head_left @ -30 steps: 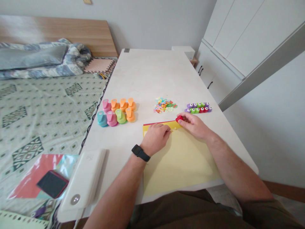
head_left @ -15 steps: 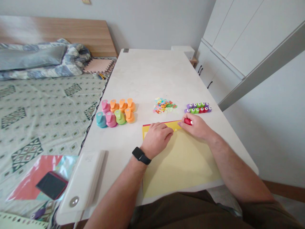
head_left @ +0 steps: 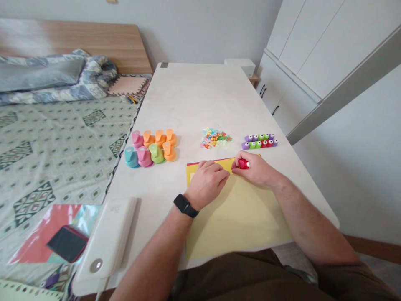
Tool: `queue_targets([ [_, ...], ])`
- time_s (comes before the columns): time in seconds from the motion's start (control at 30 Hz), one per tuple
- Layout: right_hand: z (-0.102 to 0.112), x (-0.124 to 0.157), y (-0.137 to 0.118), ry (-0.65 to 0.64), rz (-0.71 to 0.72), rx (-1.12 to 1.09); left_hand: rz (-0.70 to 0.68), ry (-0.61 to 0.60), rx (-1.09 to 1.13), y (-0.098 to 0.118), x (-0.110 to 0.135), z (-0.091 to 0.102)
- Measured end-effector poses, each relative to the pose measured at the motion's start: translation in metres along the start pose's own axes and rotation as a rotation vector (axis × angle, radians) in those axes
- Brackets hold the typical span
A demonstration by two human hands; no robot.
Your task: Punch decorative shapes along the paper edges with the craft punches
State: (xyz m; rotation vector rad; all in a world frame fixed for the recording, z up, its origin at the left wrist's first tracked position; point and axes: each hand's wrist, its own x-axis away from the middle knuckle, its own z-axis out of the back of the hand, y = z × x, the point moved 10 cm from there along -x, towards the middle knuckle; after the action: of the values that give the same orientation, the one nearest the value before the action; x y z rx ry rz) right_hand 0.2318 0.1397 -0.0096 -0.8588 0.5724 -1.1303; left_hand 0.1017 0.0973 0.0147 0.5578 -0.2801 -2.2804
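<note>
A small red craft punch [head_left: 243, 164] is gripped in my right hand [head_left: 258, 168], over the top edge of the pale yellow paper [head_left: 238, 221]. My left hand [head_left: 209, 180], a black watch on its wrist, rests on the same sheet with its fingers curled and pinching the paper near the punch. Brighter yellow and red sheets show beneath along the top edge. Past my right hand stand two rows of small purple, green and red punches [head_left: 259, 142]. Colourful paper cut-outs [head_left: 216, 138] lie in a pile beyond the sheets.
Larger pink, orange, green and blue punches [head_left: 151, 148] stand in two rows to the left. A long white device [head_left: 108, 238] with a cable lies at the table's near left. On the bed, a dark phone-like object [head_left: 67, 243] rests on a plastic packet of coloured sheets [head_left: 40, 234].
My right hand and the red punch have shifted slightly left and down, closer to my left hand. My left hand stays nearly in place.
</note>
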Motion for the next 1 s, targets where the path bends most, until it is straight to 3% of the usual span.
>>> queue_targets([
  [0.37, 0.0012, -0.0013, 0.0027, 0.025, -0.012, 0.069, 0.002, -0.001, -0.005, 0.0012, 0.0003, -0.0014],
  [1.0, -0.0039, -0.002, 0.0037, 0.024, -0.015, -0.014, 0.019, 0.045, -0.019, 0.0044, -0.0018, -0.0015],
])
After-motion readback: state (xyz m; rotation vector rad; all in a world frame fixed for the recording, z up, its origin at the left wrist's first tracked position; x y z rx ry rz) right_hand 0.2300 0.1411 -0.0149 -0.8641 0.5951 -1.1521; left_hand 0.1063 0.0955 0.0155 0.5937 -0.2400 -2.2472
